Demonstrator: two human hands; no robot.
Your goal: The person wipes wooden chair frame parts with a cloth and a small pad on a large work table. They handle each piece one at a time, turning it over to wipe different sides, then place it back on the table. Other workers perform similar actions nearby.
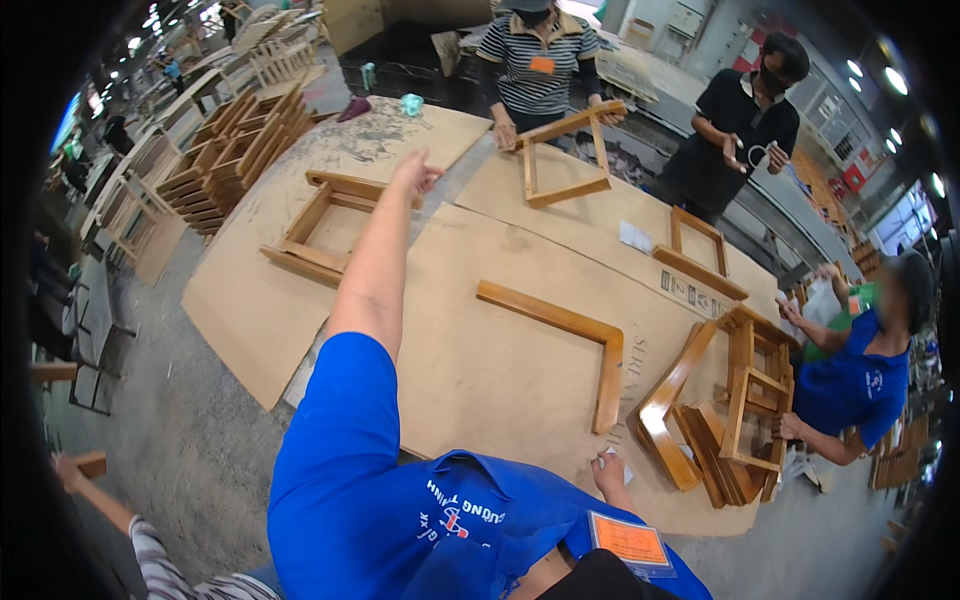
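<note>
My left arm reaches far forward over the table, and my left hand (416, 174) is in the air with its fingers stretched out, holding nothing. Near it is a wooden frame (320, 205), partly hidden behind my forearm. My right hand (608, 472) is low at the near edge, closed on a white piece (627, 466); I cannot tell whether it is paper or cloth. Ahead of my right hand, an L-shaped varnished wooden part (560, 317) lies flat on the cardboard-covered table (470, 390).
Wooden frames (745, 390) are piled at the right beside a person in blue (850, 385). Across the table, a person in stripes (538, 65) holds a frame (565, 150); another in black (740, 130) stands alongside. Stacked frames (230, 155) stand on the far left.
</note>
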